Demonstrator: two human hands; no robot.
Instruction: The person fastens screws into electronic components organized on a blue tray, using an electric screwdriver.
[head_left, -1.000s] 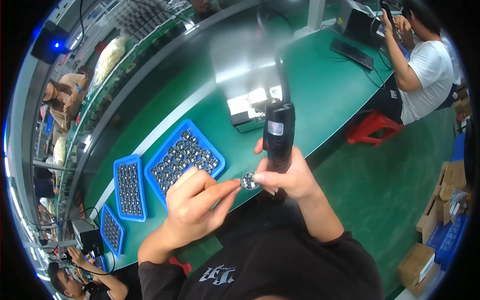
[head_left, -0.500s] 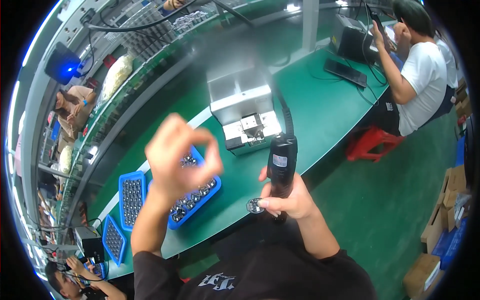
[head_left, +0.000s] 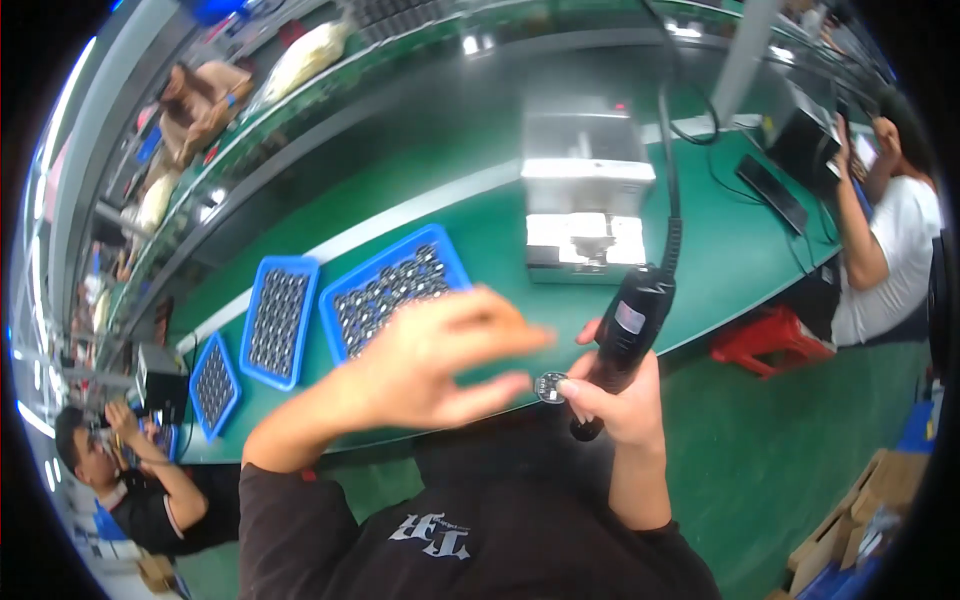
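Observation:
My right hand (head_left: 628, 408) is wrapped round a black corded electric screwdriver (head_left: 634, 318), which stands tilted with its cord running up from the top. Between that hand's thumb and fingers, a small round circuit board (head_left: 549, 387) sticks out to the left. My left hand (head_left: 450, 355), slightly blurred, hovers just left of the board with thumb and fingers apart and nothing visible between them. Behind it, partly covered, lies a large blue tray (head_left: 454, 256) of small round parts.
Two more blue trays, a middle one (head_left: 290, 264) and a smaller one (head_left: 234, 368), hold parts on the green table (head_left: 480, 225). A silver machine (head_left: 588, 185) stands beyond my right hand. A red stool (head_left: 768, 342) and a seated person (head_left: 895, 260) are at right; another person (head_left: 165, 500) sits at left.
My left hand has moved right and down toward the circuit board, its fingers opening from a curled shape. The view has swung, so machine and trays appear shifted. The right hand keeps its hold.

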